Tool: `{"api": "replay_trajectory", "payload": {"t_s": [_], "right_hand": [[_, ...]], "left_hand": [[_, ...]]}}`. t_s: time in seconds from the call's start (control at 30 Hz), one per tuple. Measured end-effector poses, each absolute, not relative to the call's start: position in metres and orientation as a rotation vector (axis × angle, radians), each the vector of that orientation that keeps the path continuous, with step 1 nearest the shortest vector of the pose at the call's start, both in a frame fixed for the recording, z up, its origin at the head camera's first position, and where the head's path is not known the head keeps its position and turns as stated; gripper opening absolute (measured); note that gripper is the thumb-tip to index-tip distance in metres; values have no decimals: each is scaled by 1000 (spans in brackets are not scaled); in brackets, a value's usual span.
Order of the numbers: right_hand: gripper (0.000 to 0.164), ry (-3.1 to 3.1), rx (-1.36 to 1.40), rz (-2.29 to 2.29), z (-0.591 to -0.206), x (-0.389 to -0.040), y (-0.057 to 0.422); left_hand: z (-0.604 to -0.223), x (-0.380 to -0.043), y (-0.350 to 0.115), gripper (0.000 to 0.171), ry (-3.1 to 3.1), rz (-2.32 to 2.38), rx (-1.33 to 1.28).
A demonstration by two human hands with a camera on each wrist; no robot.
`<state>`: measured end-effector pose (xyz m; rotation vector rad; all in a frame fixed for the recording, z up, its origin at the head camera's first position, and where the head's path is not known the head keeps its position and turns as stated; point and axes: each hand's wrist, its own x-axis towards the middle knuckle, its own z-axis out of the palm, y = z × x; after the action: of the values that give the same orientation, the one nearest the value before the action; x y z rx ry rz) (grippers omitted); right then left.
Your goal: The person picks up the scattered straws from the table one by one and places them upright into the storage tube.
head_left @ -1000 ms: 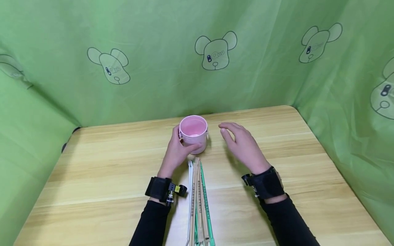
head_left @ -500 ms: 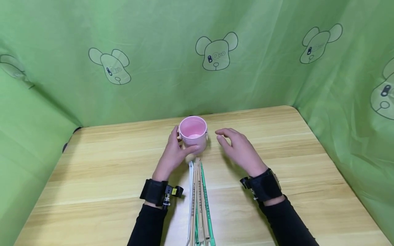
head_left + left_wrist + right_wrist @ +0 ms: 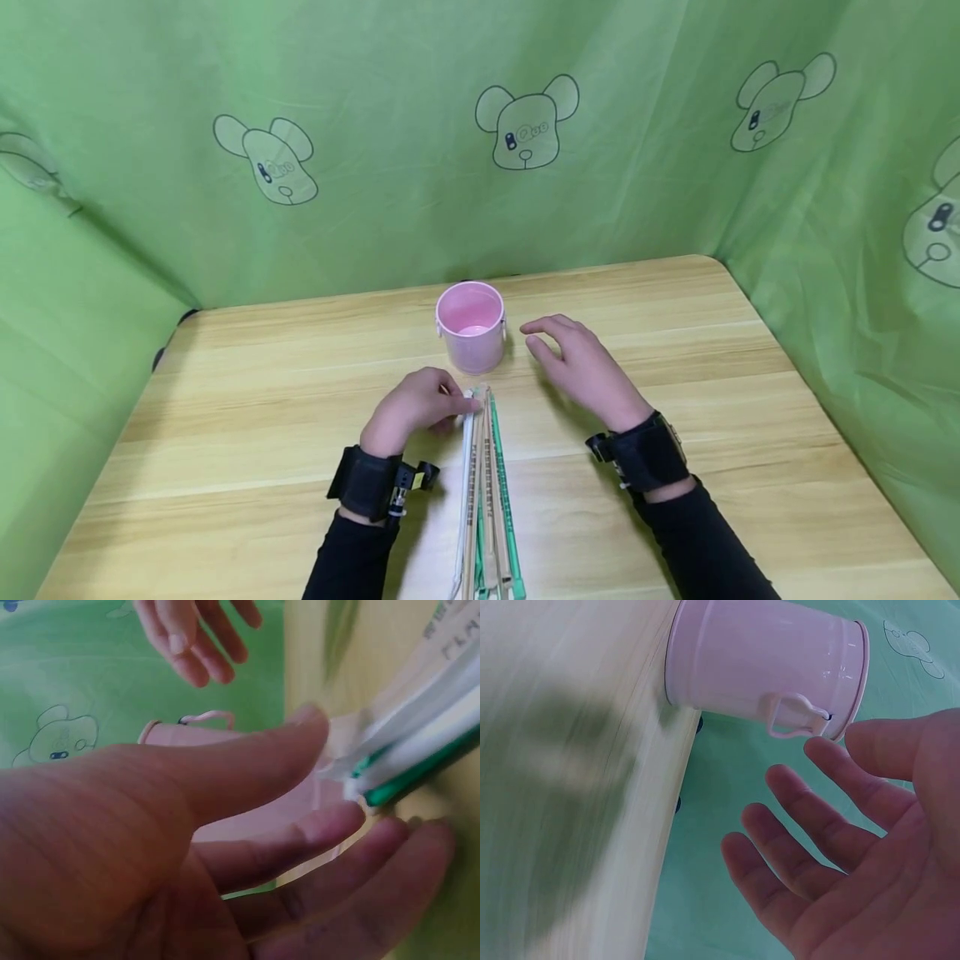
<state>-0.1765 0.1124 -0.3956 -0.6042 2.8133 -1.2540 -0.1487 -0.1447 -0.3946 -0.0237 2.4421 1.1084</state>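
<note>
The left hand [image 3: 418, 408], fingers parted without a visible grip, brackets the slim wrapped sticks [image 3: 487, 492] where they bunch narrowest on the tabletop [image 3: 262, 467], likely for easier gathering; the right hand [image 3: 583, 367], loosely curved, empty, hovers near the upright pink bucket [image 3: 476, 352].

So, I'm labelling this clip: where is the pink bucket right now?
In the head view, the pink bucket stands upright near the far edge of the table, just beyond the slim sticks and left of the right hand.
</note>
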Motion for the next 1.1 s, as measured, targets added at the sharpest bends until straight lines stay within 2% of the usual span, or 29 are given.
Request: {"api": "replay_trajectory", "payload": {"t_s": [0.73,1.1], "right_hand": [[34,2783,-624,-1262,-398,-177,111],[32,2757,-603,-1232,-401,-179,107]], "left_hand": [[-401,-149,-135,10,2421,1083,3],[-395,-150,-141,17,2443,1070,-14]]}}
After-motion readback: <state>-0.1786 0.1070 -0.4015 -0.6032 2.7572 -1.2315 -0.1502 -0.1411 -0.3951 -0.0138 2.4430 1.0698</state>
